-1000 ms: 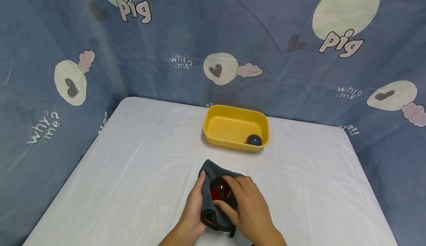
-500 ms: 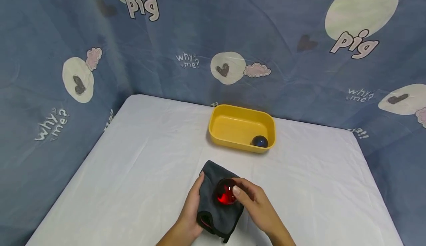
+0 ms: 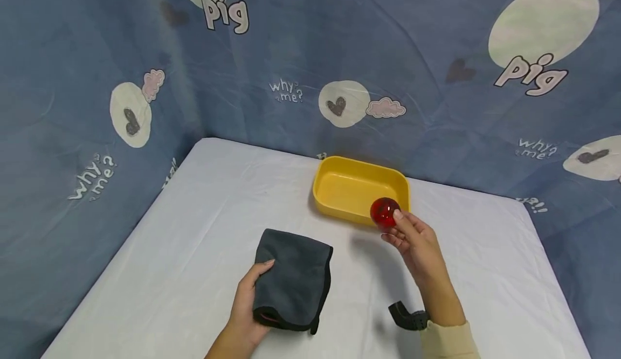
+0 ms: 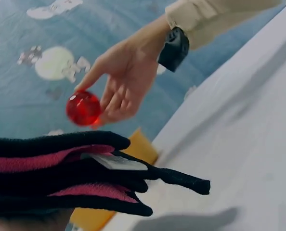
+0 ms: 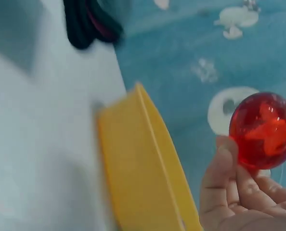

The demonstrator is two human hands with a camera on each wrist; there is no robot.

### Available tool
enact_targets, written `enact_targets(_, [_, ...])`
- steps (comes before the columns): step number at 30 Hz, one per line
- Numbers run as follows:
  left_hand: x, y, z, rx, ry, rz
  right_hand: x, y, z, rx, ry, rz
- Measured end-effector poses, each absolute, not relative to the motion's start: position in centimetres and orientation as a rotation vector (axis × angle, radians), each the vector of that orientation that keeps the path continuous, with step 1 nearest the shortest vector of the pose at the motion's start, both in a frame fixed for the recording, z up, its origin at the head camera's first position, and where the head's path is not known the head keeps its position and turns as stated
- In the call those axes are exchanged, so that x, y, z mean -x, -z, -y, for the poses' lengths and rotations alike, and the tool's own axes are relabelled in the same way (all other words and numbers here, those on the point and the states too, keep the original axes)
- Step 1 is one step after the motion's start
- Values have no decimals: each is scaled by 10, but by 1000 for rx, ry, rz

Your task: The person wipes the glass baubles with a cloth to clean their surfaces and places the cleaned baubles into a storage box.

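A clear red ball is pinched between the thumb and fingers of my right hand, in front of the near right corner of the yellow tray in the head view. In the right wrist view the red ball is held up beside the tray's wall. My left hand grips a folded dark grey cloth, its thumb lying on top. From the left wrist, the cloth's layered edges show black trim, a pink inner side and a white tag. The tray's right corner is hidden behind the red ball.
White cloth covers the table. A blue printed curtain rises along the back and both sides. A black strap sits around my right wrist, by the beige sleeve.
My right hand has lifted the red ball off the grey cloth and carried it forward and right to the tray. The left hand has moved left with the cloth. The dark blue ball is now hidden.
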State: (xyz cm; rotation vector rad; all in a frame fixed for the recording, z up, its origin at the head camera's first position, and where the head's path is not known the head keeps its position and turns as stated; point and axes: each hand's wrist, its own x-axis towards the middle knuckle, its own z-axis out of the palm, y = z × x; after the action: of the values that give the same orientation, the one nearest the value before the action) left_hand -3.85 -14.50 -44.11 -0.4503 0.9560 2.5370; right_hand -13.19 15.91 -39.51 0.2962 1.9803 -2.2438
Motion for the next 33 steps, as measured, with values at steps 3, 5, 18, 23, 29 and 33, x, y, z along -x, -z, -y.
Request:
enact_targets(3, [39, 444, 157, 444, -2580, -960, 154, 393, -165, -329, 2105, -2216])
enact_targets(5, [40, 447, 166, 410, -2621, -924, 167, 393, -166, -303, 1918, -2447])
enact_targets(18, [56, 473, 213, 387, -2707, -853, 223, 415, -152, 290, 922, -2891])
enact_targets(23, [61, 482, 223, 399, -2655, -998, 231, 416, -147, 322, 802, -2851])
enact_targets(29, [68, 483, 230, 522, -2471, -1264, 238, 418, -142, 315, 745, -2784])
enact_targets(33, [73, 482, 234, 591, -2367, -1393, 242, 421, -140, 289, 717, -2769])
